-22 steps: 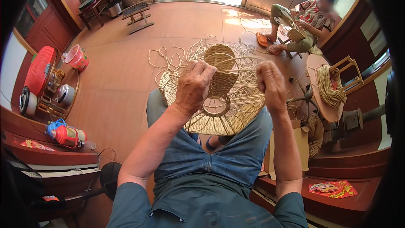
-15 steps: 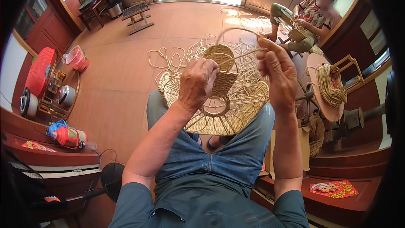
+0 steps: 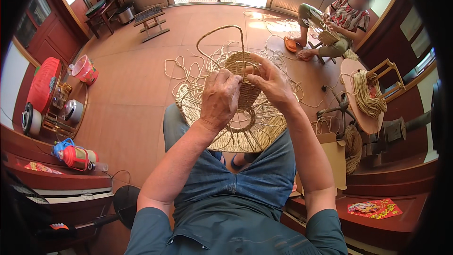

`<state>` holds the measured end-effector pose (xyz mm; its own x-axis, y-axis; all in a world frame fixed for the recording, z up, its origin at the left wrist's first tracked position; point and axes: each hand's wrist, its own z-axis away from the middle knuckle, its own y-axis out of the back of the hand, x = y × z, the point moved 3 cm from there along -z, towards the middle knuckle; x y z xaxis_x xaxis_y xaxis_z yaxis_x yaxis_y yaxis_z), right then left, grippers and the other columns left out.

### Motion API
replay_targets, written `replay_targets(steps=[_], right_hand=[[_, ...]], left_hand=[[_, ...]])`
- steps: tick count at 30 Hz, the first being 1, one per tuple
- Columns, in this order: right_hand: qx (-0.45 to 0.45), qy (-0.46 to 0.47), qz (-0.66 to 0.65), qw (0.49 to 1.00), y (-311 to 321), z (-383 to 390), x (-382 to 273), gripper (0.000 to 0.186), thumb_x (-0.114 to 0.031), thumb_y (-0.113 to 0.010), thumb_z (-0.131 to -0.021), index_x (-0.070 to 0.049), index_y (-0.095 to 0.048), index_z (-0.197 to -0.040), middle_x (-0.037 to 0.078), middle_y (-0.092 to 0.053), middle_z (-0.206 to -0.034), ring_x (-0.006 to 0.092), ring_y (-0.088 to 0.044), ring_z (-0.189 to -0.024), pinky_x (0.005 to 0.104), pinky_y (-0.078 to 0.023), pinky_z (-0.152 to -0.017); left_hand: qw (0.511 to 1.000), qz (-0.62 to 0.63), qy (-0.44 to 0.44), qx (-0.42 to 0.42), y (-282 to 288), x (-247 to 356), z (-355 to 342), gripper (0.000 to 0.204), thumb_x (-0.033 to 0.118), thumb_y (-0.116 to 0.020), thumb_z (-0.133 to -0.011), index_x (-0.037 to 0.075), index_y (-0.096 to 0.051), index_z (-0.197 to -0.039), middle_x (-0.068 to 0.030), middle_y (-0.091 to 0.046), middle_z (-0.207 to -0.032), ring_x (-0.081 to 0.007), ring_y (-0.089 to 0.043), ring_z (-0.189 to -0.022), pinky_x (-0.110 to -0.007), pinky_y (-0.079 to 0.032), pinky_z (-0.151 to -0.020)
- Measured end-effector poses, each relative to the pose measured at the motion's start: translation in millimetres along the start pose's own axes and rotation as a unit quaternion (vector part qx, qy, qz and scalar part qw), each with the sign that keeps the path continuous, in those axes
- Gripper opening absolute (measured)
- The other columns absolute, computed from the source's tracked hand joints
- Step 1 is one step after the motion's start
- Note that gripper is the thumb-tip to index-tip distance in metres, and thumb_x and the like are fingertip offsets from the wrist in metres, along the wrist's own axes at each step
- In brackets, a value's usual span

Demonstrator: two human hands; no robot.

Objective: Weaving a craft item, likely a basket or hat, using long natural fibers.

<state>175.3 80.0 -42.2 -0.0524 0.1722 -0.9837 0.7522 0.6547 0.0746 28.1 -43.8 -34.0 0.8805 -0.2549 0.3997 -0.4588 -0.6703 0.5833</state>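
A wide woven rope piece [image 3: 250, 142] on a wire frame rests across my thighs, with a rope-wrapped ring [image 3: 252, 122] near its middle. Above the ring rises a smaller woven panel [image 3: 248, 95], partly behind my hands. My left hand [image 3: 219, 95] is closed at this panel's left edge, pinching the cord there. Close beside it, my right hand [image 3: 273, 85] pinches the cord near its fingertips. From the hands, a loop of twisted straw-coloured cord [image 3: 204, 36] arches up and to the left. The exact grip points are partly hidden by my fingers.
Loose cord [image 3: 184, 68] lies tangled on the floor beyond the piece. At the far right sits another person [image 3: 347, 19] with similar work. A board with a cord coil [image 3: 370, 97] and a cardboard box [image 3: 330, 160] stand to my right; a red bucket [image 3: 85, 70] and flasks [image 3: 78, 153] are left.
My right hand has come in left and down, from raised at the right to beside my left hand. The cord now loops up to the left. My left hand has barely moved.
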Motion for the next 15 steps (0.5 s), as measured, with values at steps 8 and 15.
replay_targets(steps=[8, 15], right_hand=[[0.017, -0.012, -0.116, 0.993, -11.8, 7.4, 0.1, 0.057, -0.005, -0.075, -0.103, 0.004, -0.050, -0.154, 0.002, -0.071, -0.109, 0.0079, -0.066, -0.100, 0.0236, -0.055, -0.091], [0.058, -0.016, -0.172, 0.983, -22.2, 10.8, 5.6, 0.049, -0.003, -0.076, -0.099, 0.002, -0.055, -0.144, 0.001, -0.070, -0.107, 0.0060, -0.065, -0.095, 0.0213, -0.054, -0.084]], left_hand=[[1.000, -0.005, 0.000, 0.000, 0.4, -1.3, -0.2, 0.017, 0.004, -0.072, -0.094, 0.005, -0.076, -0.111, -0.0123, -0.067, -0.103, -0.0336, -0.065, -0.101, -0.046, -0.054, -0.091], [1.000, -0.003, 0.003, -0.002, 0.7, -0.3, 0.1, 0.014, 0.004, -0.073, -0.095, 0.005, -0.075, -0.109, -0.0119, -0.067, -0.103, -0.0333, -0.066, -0.101, -0.046, -0.055, -0.091]])
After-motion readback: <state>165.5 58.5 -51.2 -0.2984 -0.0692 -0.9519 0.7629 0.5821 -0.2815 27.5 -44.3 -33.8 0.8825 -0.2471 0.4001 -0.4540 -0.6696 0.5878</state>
